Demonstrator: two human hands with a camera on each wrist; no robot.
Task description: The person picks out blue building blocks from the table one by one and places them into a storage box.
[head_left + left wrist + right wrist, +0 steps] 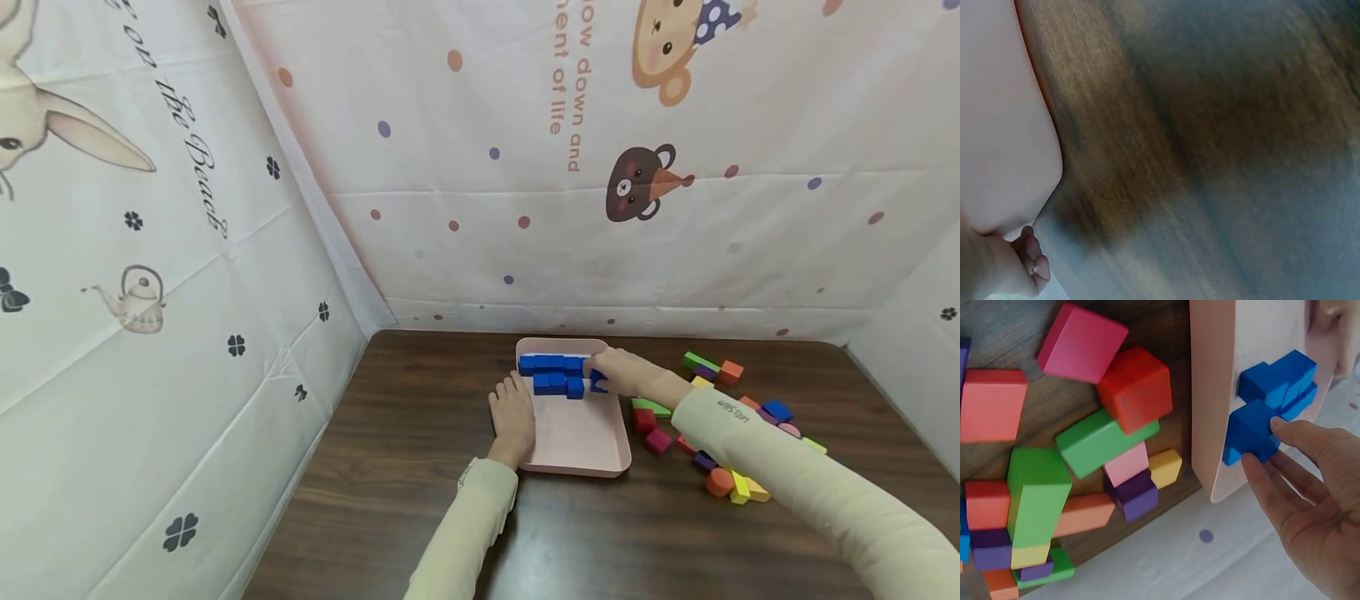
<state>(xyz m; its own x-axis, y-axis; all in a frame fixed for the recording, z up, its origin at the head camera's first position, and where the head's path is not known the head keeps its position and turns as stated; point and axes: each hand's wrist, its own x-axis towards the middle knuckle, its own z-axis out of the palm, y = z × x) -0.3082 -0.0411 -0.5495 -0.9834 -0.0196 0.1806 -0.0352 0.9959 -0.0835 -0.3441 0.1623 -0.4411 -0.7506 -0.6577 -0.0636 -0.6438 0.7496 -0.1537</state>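
In the head view a shallow pink tray [573,446] lies on the table, with several blue blocks [551,383] set in two rows near its far end. My right hand [621,372] reaches over the tray's right wall. In the right wrist view its thumb and fingers pinch a blue block [1251,425] beside the other blue blocks, close to the wall. My left hand [513,421] holds the tray's left edge. The left wrist view shows its fingertips [1035,256] curled at the tray's outer side, while part of that grip is hidden.
To the right of the tray, loose blocks lie scattered, among them a red block [1138,387], a green block [1038,494] and an orange cylinder [719,482]. My right sleeve [810,475] covers some. A printed white cloth [465,250] hangs behind the dark wooden table [390,467].
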